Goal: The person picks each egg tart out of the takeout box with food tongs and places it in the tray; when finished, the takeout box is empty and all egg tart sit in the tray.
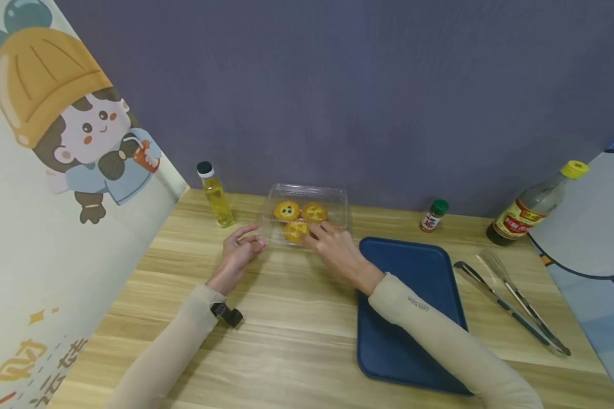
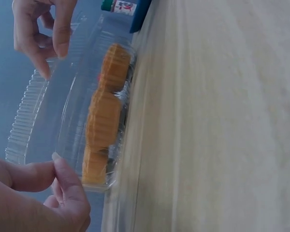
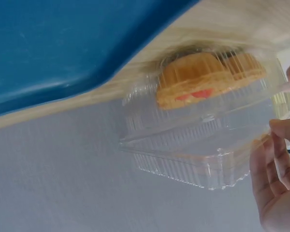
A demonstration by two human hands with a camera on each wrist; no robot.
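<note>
A clear plastic clamshell box point(image 1: 337, 204) holds several small round pastries point(image 1: 287, 210), golden with fruit-like toppings. Its lid point(image 3: 183, 169) looks partly raised from the base. At the box's left front corner my left hand point(image 1: 240, 250) pinches the plastic rim between thumb and forefinger, which also shows in the left wrist view. My right hand point(image 1: 337, 250) is over the front right of the box, fingers bent. In the right wrist view, fingertips point(image 3: 261, 140) of that hand meet the lid's edge; whether they grip it I cannot tell.
A blue tray point(image 1: 409, 358) lies right of the box. Left of the box stands an oil bottle point(image 1: 217, 201). Toward the right are a green-capped spice jar point(image 1: 432, 217), tongs point(image 1: 501, 298) and a yellow-capped sauce bottle point(image 1: 522, 216). A dark wall point(image 1: 286, 102) closes off the table's back.
</note>
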